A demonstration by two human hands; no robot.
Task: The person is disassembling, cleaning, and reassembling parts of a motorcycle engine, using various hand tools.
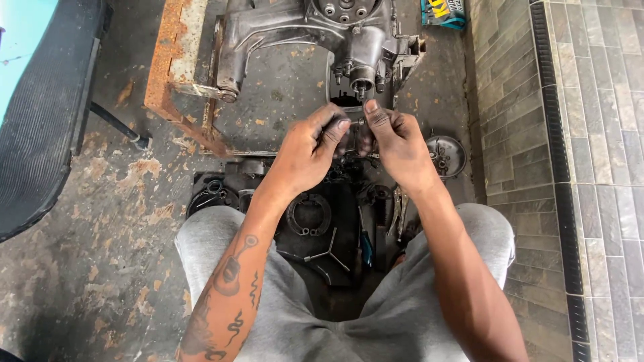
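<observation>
Pinching an apparently upright metal part.

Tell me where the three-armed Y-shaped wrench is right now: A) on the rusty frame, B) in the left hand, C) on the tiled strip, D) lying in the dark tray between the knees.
D: the Y-shaped wrench lies in the dark tray, below both hands.

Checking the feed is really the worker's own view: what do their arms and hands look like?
Both arms are bare, with no sleeves, gloves or watch. The left forearm carries dark tattoos: a round-headed figure and wavy, snake-like lines. The left hand and right hand are smeared with dark grease, heaviest on the fingers. Grey shorts cover the thighs.
</observation>
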